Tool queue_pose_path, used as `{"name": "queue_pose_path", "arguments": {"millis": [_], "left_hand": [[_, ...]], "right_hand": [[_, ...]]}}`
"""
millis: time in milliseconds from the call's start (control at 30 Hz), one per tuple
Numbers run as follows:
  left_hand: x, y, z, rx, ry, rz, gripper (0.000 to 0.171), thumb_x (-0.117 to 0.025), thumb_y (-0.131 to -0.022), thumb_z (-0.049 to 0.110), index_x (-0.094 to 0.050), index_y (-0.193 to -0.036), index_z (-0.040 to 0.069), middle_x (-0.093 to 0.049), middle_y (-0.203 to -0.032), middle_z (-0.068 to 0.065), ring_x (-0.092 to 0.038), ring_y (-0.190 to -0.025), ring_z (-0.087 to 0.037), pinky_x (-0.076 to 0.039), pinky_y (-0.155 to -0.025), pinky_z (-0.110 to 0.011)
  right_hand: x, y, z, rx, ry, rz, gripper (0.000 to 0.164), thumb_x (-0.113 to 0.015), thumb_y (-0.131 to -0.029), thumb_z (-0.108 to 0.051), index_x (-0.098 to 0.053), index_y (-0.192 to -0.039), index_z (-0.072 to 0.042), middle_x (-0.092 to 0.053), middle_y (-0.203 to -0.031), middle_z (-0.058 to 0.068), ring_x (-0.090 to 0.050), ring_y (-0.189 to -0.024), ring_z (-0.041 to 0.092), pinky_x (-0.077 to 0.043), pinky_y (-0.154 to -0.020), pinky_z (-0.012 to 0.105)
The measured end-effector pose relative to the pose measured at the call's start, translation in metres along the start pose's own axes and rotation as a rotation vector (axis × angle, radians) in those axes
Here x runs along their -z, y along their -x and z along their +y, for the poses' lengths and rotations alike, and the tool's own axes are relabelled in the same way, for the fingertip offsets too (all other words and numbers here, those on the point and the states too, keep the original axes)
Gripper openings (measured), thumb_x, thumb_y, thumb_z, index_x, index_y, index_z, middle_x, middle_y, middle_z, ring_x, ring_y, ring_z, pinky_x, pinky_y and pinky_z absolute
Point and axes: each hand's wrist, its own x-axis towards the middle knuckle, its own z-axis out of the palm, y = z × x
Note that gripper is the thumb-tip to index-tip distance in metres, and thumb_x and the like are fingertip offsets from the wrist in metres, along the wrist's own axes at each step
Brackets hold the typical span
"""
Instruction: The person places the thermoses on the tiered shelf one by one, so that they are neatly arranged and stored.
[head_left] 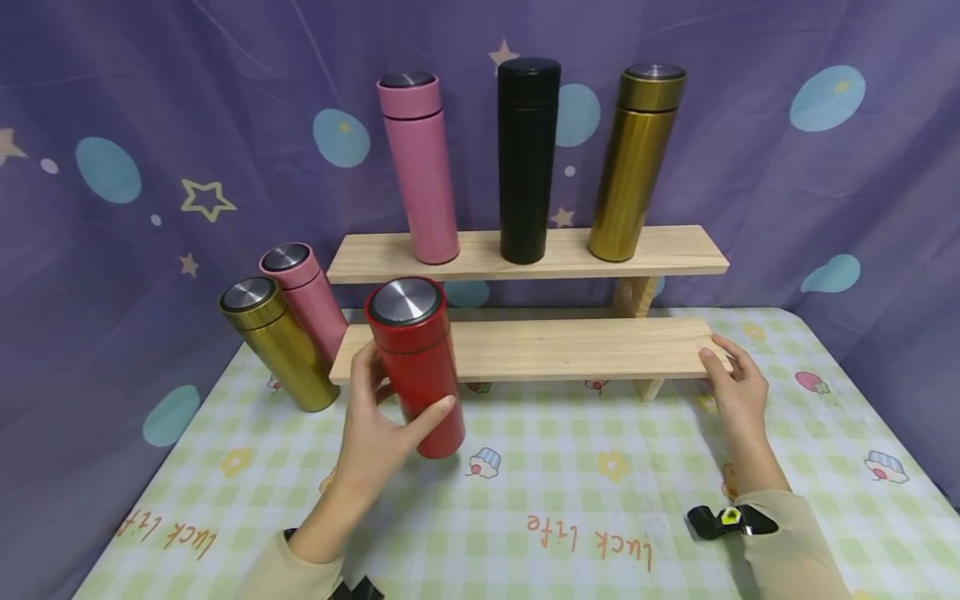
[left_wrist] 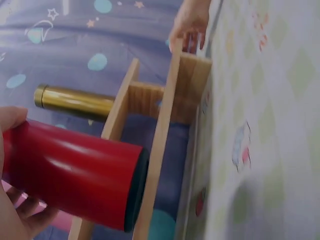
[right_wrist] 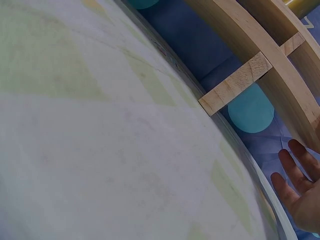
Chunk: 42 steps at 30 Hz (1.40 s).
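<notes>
My left hand holds a red thermos bottle with a silver-topped lid, thumb on the near side and fingers round its left. The bottle is upright, slightly tilted, in front of the lower board's left part. In the left wrist view the dark base of the red bottle overlaps the lower board's edge. At the right end of the two-tier wooden shelf, my right hand grips the lower board, thumb on top. Several of its fingers show beneath the board in the right wrist view.
On the upper board stand a pink bottle, a black bottle and a gold bottle. Left of the shelf, another gold bottle and a pink bottle stand close together. A checked cloth covers the table; a purple curtain hangs behind.
</notes>
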Motion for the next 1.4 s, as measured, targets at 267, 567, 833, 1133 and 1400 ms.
{"name": "queue_pose_path", "arguments": {"millis": [267, 567, 833, 1133, 1400], "left_hand": [[-0.021, -0.004, 0.005, 0.021, 0.033, -0.04, 0.083, -0.084, -0.077, 0.01, -0.036, -0.145, 0.016, -0.053, -0.131, 0.0, -0.052, -0.115, -0.018, -0.046, -0.09, -0.045], [-0.037, -0.004, 0.002, -0.011, 0.05, -0.056, 0.083, -0.085, -0.076, 0.012, -0.039, -0.145, 0.016, -0.055, -0.13, 0.0, -0.054, -0.114, -0.018, -0.048, -0.09, -0.043], [-0.056, -0.008, 0.009, -0.015, 0.042, -0.095, 0.085, -0.087, -0.076, 0.019, -0.039, -0.146, 0.02, -0.054, -0.133, 0.004, -0.056, -0.114, -0.016, -0.05, -0.09, -0.044], [-0.081, -0.016, 0.017, -0.025, 0.089, -0.176, 0.084, -0.085, -0.078, 0.02, -0.036, -0.146, 0.023, -0.054, -0.132, 0.005, -0.056, -0.115, -0.015, -0.051, -0.091, -0.04], [-0.098, -0.029, 0.025, -0.037, 0.082, -0.235, 0.084, -0.086, -0.078, 0.025, -0.035, -0.146, 0.026, -0.054, -0.131, 0.007, -0.054, -0.116, -0.013, -0.05, -0.093, -0.038]], "right_hand": [[0.001, -0.001, 0.001, 0.008, 0.007, 0.004, 0.047, -0.075, -0.089, -0.029, -0.063, -0.134, -0.022, -0.064, -0.091, -0.015, -0.06, -0.077, 0.001, -0.05, -0.068, 0.01], [0.001, -0.002, 0.002, 0.003, 0.001, -0.004, 0.046, -0.075, -0.089, -0.029, -0.063, -0.134, -0.023, -0.065, -0.093, -0.016, -0.06, -0.08, 0.001, -0.05, -0.069, 0.01], [0.002, 0.0, 0.0, 0.006, 0.014, -0.009, 0.047, -0.074, -0.09, -0.03, -0.062, -0.135, -0.023, -0.063, -0.1, -0.014, -0.06, -0.08, 0.0, -0.05, -0.07, 0.01], [0.003, -0.001, 0.001, 0.003, 0.023, -0.024, 0.05, -0.074, -0.09, -0.031, -0.06, -0.137, -0.022, -0.064, -0.095, -0.018, -0.061, -0.081, -0.001, -0.049, -0.07, 0.009], [0.003, -0.001, 0.0, 0.016, -0.005, -0.032, 0.05, -0.075, -0.089, -0.029, -0.061, -0.136, -0.021, -0.065, -0.097, -0.018, -0.06, -0.081, 0.002, -0.05, -0.071, 0.01]]}}
